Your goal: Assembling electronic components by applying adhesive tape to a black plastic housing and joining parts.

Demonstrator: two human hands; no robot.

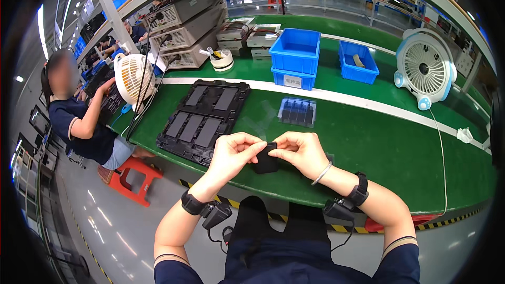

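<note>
My left hand (235,152) and my right hand (301,151) come together over the front edge of the green bench. Between them they hold a small flat black rectangular piece (266,162), each pinching one of its upper corners with thumb and fingers. The piece hangs upright; its exact kind cannot be made out. Left of my hands lies a black plastic tray (179,114) with several dark grey flat rectangular pieces (208,132) in its pockets. Just beyond my hands is a clear bluish plastic sheet (297,112) with dark strips on it.
Stacked blue bins (295,52) and a low blue bin (359,62) stand farther back. A white fan (425,68) is at the right, its cable (443,152) running down the bench. Stacked instruments (181,31) and another fan (134,78) stand left, near a seated person (87,121).
</note>
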